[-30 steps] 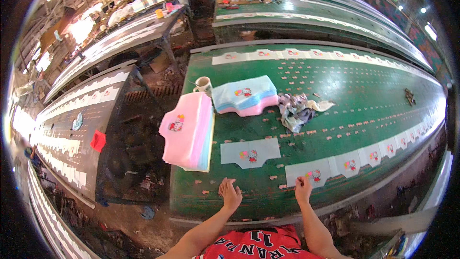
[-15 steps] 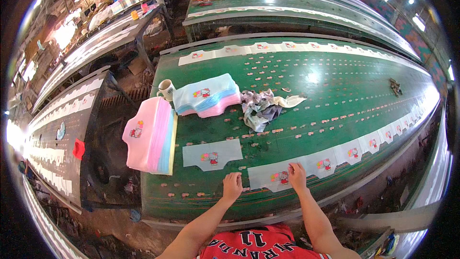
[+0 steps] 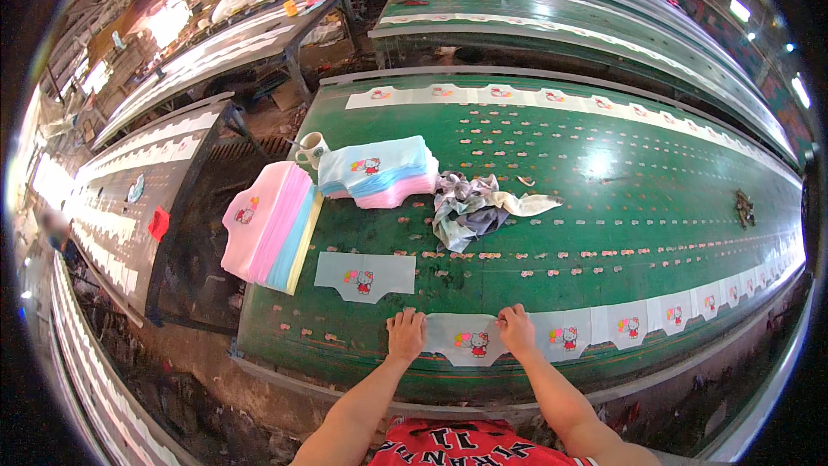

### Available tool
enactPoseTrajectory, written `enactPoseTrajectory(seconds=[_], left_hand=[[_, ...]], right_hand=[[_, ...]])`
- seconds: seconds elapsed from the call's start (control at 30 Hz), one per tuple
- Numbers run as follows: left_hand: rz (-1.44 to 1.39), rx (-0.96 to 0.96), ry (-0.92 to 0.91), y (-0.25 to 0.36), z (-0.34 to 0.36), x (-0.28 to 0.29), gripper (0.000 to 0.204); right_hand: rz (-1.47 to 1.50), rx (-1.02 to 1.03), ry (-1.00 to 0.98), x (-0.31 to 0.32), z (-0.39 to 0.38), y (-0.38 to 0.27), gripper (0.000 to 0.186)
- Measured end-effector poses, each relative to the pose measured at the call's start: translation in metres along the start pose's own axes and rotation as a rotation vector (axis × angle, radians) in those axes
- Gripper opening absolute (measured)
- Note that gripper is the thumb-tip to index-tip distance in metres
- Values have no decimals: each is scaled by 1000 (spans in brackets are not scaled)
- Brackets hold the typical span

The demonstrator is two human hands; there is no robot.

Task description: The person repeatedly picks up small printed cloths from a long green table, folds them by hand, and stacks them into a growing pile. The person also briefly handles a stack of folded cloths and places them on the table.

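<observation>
At the near edge of the green printing table (image 3: 604, 181), my left hand (image 3: 406, 334) has curled fingers at the upper left corner of a pale, cartoon-printed cut piece (image 3: 457, 328), while my right hand (image 3: 515, 328) pinches its upper right corner. A row of similar pieces (image 3: 632, 319) stretches right along that edge. Above my hands lies a separate printed piece (image 3: 384, 267). A pink stack (image 3: 263, 198) with blue and yellow layers is at the left, beside a blue-and-pink stack (image 3: 371, 160) and a white mug (image 3: 310, 148). A crumpled cloth (image 3: 470, 211) lies right of the stacks.
Another row of printed pieces (image 3: 414, 95) runs along the far edge. A small dark object (image 3: 743, 207) sits at the right. A dark table (image 3: 168, 224) with a red cloth (image 3: 158, 223) stands left, across a gap. A blurred person (image 3: 56, 237) is at the far left.
Both my hands now grip the nearest printed piece. My left hand has moved up to its left corner and closed; the piece sits left of the rest of the row.
</observation>
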State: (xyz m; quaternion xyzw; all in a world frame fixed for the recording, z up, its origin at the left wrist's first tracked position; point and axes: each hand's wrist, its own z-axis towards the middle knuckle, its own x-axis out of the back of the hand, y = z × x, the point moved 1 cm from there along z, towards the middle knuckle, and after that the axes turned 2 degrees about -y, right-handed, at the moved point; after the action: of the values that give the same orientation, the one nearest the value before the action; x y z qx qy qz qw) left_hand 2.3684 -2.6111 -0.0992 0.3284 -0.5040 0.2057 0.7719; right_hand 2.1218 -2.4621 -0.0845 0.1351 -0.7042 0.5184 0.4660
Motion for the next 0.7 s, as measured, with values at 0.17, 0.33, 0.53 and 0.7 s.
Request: enactPoseTrajectory(seconds=[0.17,0.33,0.53,0.7], left_hand=[[-89,-9,-8,-2,0,-6,17],[-178,-86,12,-7,-2,-8,18],[-486,1,72,-16,-5,4,20],[-538,125,69,-31,45,11,20]], right_hand=[[8,6,24,0,0,2,15],[34,84,75,5,0,-2,14],[-64,254,-65,36,4,-14,15],[175,148,-242,44,54,-13,24]])
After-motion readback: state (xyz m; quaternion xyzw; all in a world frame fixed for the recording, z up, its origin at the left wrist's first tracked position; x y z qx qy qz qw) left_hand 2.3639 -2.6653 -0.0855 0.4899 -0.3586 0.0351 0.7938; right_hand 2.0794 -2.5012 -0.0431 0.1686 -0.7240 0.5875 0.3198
